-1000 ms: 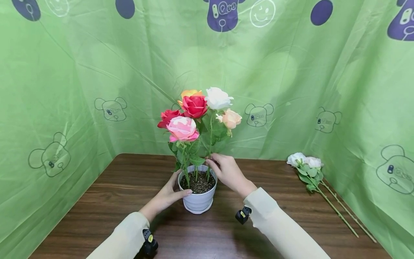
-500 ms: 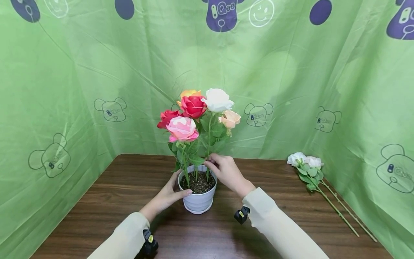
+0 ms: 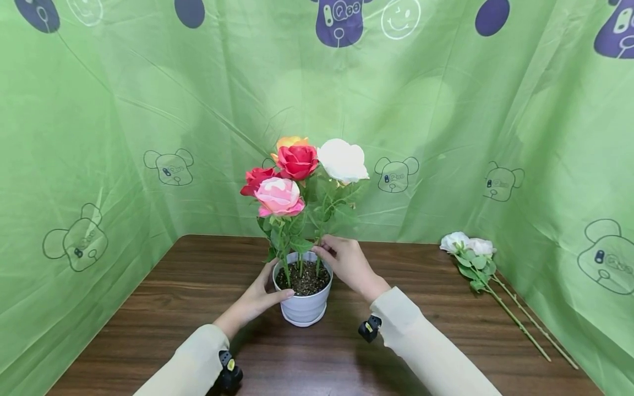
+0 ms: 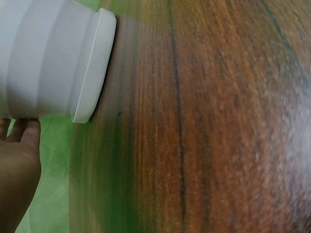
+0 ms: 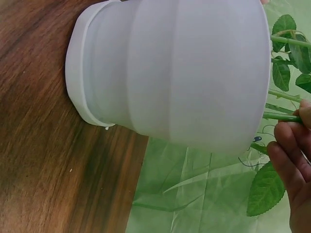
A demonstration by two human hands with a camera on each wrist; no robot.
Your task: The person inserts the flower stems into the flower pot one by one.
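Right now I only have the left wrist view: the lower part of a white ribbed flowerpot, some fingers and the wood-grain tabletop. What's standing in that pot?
Observer: Roses, among them a pink rose at the front, rise from dark soil in the flowerpot.
Reviewer: And the right hand, what's it doing?
Observer: The right hand is pinching a green stem just above the pot's rim.
Reviewer: Any flowers outside the pot?
Observer: Yes, two pale roses lie on the tabletop, off to the pot's right in the head view.
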